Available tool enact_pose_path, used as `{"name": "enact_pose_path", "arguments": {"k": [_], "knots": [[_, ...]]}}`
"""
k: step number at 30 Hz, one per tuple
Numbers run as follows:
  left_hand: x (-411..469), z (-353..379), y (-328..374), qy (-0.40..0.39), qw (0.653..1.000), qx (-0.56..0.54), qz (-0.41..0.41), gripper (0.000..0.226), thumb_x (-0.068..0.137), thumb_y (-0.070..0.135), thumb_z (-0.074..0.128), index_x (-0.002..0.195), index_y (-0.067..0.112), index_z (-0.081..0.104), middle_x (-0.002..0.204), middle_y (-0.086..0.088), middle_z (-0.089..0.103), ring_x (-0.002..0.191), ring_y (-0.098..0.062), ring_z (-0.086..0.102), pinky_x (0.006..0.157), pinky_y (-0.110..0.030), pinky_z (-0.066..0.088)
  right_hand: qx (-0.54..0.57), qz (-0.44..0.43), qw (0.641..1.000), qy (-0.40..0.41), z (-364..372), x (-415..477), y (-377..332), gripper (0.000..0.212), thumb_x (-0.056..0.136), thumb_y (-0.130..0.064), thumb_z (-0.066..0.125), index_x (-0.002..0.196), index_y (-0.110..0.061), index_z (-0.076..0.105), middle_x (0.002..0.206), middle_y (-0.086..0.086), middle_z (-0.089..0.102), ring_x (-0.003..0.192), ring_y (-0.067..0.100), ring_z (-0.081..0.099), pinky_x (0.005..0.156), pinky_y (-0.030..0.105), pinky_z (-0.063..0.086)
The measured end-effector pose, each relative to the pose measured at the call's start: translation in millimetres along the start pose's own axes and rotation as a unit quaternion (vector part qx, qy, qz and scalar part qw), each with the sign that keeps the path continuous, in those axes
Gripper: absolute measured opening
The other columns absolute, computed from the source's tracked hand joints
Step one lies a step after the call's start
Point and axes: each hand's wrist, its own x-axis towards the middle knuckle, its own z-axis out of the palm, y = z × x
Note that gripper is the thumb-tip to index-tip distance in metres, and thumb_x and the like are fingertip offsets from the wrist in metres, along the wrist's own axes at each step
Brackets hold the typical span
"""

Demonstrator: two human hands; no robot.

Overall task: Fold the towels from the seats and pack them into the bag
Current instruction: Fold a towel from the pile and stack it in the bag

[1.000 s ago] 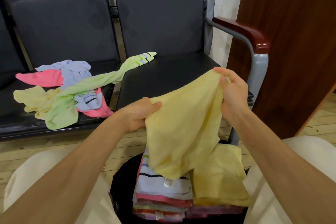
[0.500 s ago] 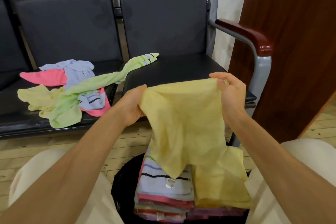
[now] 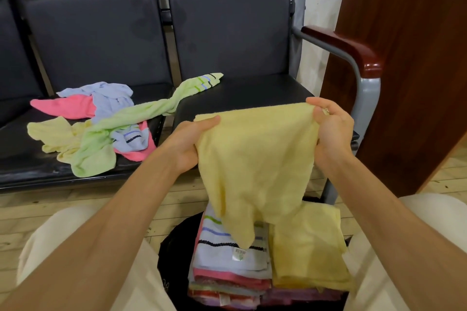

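The left hand (image 3: pixel 188 142) and the right hand (image 3: pixel 331 126) each pinch one top corner of the yellow towel (image 3: pixel 255 159), so it hangs flat above the open bag (image 3: pixel 174 260), probably to find its edges before folding it.

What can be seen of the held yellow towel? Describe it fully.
The yellow towel is plain, pale terry cloth, unfolded. The left hand and right hand grip its top edge, stretched between them. The rest hangs creased to a point above the folded towels in the black bag.
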Motion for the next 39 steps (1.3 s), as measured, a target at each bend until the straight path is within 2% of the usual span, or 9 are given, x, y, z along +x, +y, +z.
{"name": "enact_pose_path", "arguments": {"k": [6,11,15,18,22,25,28,32,39], "knots": [[12,-31,5,-0.031,0.995,-0.098,-0.01,0.045,0.071,0.015,0.065,0.113,0.014,0.05,0.117,-0.006,0.045,0.102,-0.023,0.045,0.092,-0.036,0.038,-0.02,0.015,0.999,0.045,-3,3,7,0.041,0.102,-0.005,0.039,0.096,-0.029,0.072,0.114,-0.013,0.055,0.104,0.009,0.053,0.103,0.036,0.044],[13,-43,8,0.0,0.983,0.165,0.084,0.014,0.089,0.006,0.056,0.101,0.003,0.061,0.101,-0.013,0.062,0.097,-0.027,0.057,0.088,-0.039,0.045,-0.029,0.039,0.998,0.05,-6,8,10,0.043,0.098,0.002,0.038,0.105,-0.023,0.072,0.099,-0.012,0.056,0.085,0.007,0.051,0.079,0.023,0.048],[18,-58,-1,0.061,0.859,0.501,0.085,0.014,0.094,0.015,0.054,0.09,0.003,0.06,0.086,-0.01,0.057,0.084,-0.026,0.053,0.072,-0.033,0.042,-0.048,0.038,0.997,0.053,-9,10,12,0.048,0.091,0.007,0.044,0.09,-0.032,0.071,0.116,0.003,0.063,0.079,0.009,0.05,0.071,0.023,0.046],[17,-65,-3,0.115,0.804,0.579,0.071,0.024,0.098,0.022,0.049,0.081,0.006,0.054,0.077,-0.01,0.05,0.075,-0.024,0.048,0.061,-0.031,0.034,-0.054,0.035,0.997,0.039,-9,11,15,0.044,0.092,0.006,0.047,0.093,-0.03,0.072,0.112,-0.005,0.061,0.088,0.009,0.054,0.08,0.025,0.05],[11,-68,5,0.131,0.837,0.514,0.135,0.032,0.1,0.034,0.045,0.091,0.007,0.06,0.082,-0.011,0.06,0.082,-0.034,0.061,0.08,-0.045,0.054,-0.056,0.041,0.997,0.034,-9,13,16,0.045,0.093,0.006,0.046,0.089,-0.031,0.072,0.106,-0.005,0.06,0.091,0.01,0.052,0.081,0.026,0.046],[4,-63,9,0.174,0.847,0.436,0.251,0.029,0.097,0.033,0.051,0.097,0.007,0.064,0.073,0.001,0.056,0.074,-0.029,0.057,0.074,-0.052,0.051,-0.044,0.053,0.998,0.008,-12,13,14,0.044,0.095,0.009,0.041,0.098,-0.022,0.072,0.095,-0.012,0.054,0.088,0.008,0.052,0.07,0.019,0.045],[-1,-57,17,0.184,0.869,0.331,0.318,0.034,0.09,0.031,0.064,0.123,0.029,0.06,0.099,0.012,0.062,0.085,-0.017,0.059,0.074,-0.029,0.05,-0.005,0.081,0.997,-0.002,-14,13,16,0.045,0.094,0.01,0.04,0.097,-0.02,0.074,0.101,-0.006,0.06,0.096,0.013,0.057,0.085,0.031,0.052],[-10,-56,26,0.059,0.973,-0.036,0.218,0.055,0.088,0.013,0.066,0.138,0.029,0.049,0.107,-0.001,0.07,0.086,-0.008,0.068,0.073,-0.022,0.055,0.035,0.128,0.991,-0.004,-21,15,13,0.051,0.092,0.009,0.044,0.086,-0.027,0.079,0.125,0.004,0.059,0.114,0.027,0.057,0.1,0.048,0.049],[-21,-35,66,0.016,0.974,-0.16,0.161,0.038,0.096,0.01,0.054,0.133,0.016,0.051,0.101,0.002,0.07,0.076,-0.004,0.069,0.064,-0.018,0.055,0.227,0.155,0.952,-0.132,-10,6,-56,0.056,0.091,0.009,0.029,0.12,-0.024,0.062,0.127,0.011,0.058,0.105,0.027,0.063,0.083,0.04,0.053]]}}
